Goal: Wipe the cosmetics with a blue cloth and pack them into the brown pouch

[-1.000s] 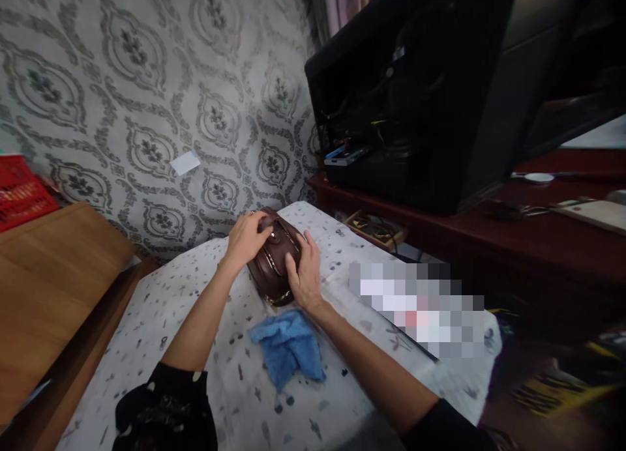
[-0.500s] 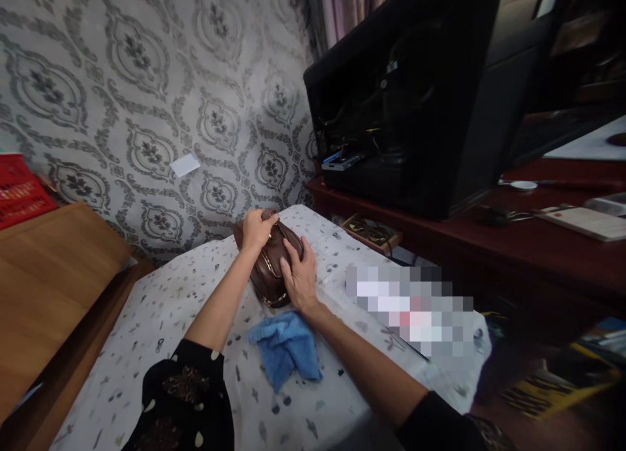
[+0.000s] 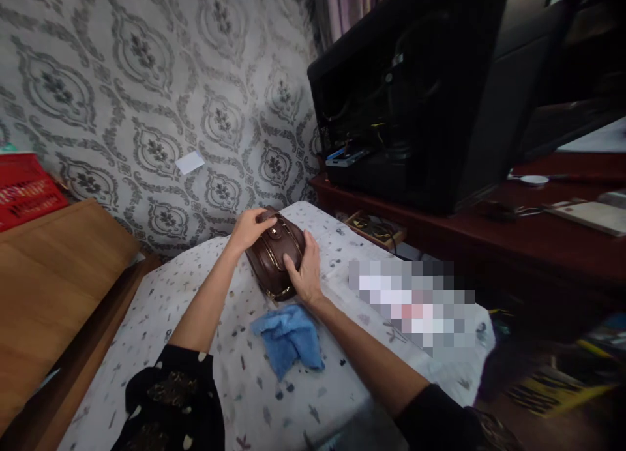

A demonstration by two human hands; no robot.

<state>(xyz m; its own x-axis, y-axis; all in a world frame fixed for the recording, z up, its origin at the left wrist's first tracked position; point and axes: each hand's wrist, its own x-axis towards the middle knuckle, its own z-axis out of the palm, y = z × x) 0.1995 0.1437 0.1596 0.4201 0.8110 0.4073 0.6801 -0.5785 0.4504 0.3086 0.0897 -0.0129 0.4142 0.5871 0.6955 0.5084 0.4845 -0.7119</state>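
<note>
A brown leather handbag (image 3: pixel 274 252) with gold zips and a metal stud lies on the white patterned cloth. My left hand (image 3: pixel 248 229) holds its far left end, thumb stretched over the top near the stud; the other fingers are partly hidden. Along the right side, my right hand (image 3: pixel 307 272) clasps the bag, its thumb on top and its fingers down the flank. Just in front of the bag lies a crumpled blue cloth (image 3: pixel 289 340), which neither hand touches.
The white patterned cloth (image 3: pixel 180 294) covers the table. To its right are a small wooden tray (image 3: pixel 374 232), a blurred-out item (image 3: pixel 415 304) and a dark red desk (image 3: pixel 528 236) bearing a large black case (image 3: pixel 405 112). A wooden panel (image 3: pixel 63 275) and red box (image 3: pixel 29 190) stand left.
My left hand has shifted left on the bag, uncovering the stud and more of the top. My right thumb has slid nearer me, and the bag looks turned slightly.
</note>
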